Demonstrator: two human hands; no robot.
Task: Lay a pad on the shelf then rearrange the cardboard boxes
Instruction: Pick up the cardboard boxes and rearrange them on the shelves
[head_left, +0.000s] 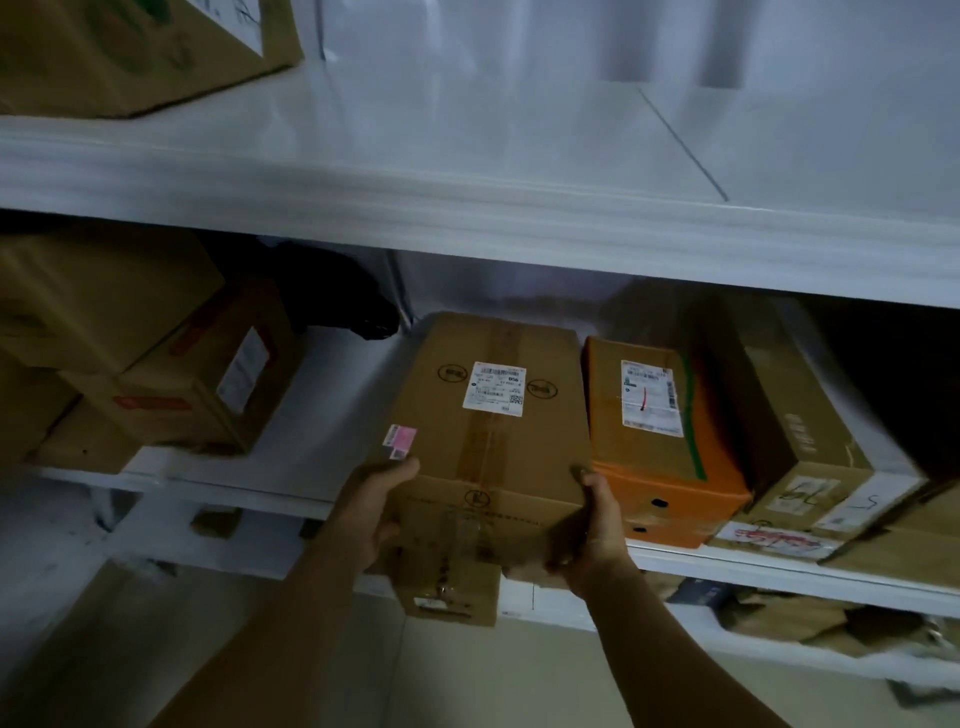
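Both forearms reach up from the bottom edge. Stacked boxes (156, 364) sit far left on the middle shelf (322, 415), leaving a pale, bare stretch that may be the pad; I cannot tell. Left hand (376, 506) clamps the brown box (493, 415) at its near left corner, right hand (592, 525) at the right, so it rides level, half off the edge. Orange box (660, 447) sits just beside, probably its neighbour-to-be.
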